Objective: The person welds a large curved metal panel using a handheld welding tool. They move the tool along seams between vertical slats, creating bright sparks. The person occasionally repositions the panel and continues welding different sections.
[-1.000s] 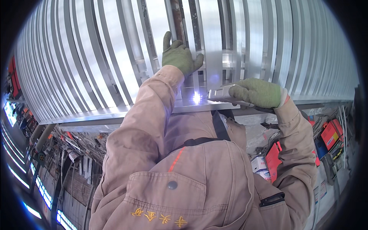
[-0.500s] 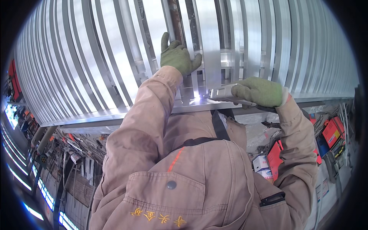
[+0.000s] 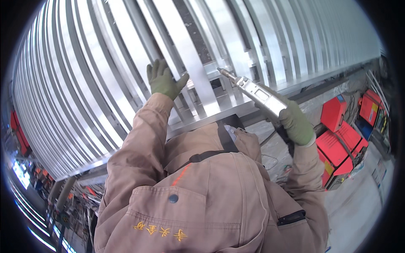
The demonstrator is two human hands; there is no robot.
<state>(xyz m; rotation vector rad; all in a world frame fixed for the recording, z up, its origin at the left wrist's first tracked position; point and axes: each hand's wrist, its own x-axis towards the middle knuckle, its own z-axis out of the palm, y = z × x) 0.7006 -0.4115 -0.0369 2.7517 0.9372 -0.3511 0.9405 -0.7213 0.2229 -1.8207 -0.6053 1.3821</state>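
In a green glove, my left hand (image 3: pixel 164 81) rests with spread fingers on the silvery metal slats (image 3: pixel 195 69) of a wide frame. It holds nothing. My right hand (image 3: pixel 296 122), gloved alike, is closed around the rear of a silver handheld welding gun (image 3: pixel 260 93). The gun's narrow nozzle points up and left over the gaps between slats, and no light shows at its tip. Along the frame's near side runs a flat metal edge rail (image 3: pixel 206 114) that the slats meet, close to my body.
Red box-shaped machines (image 3: pixel 337 147) stand on the floor at the right, with a cable over one. Another red case (image 3: pixel 371 107) is farther right. Cluttered metal scraps (image 3: pixel 86 198) lie below the frame at the left. A pipe-like leg (image 3: pixel 65 194) stands under the frame's left corner.
The bright welding spark at the rail has gone out. My right hand has drawn the gun back off the joint and tilted its nozzle upward. My left hand has shifted left along the slats.
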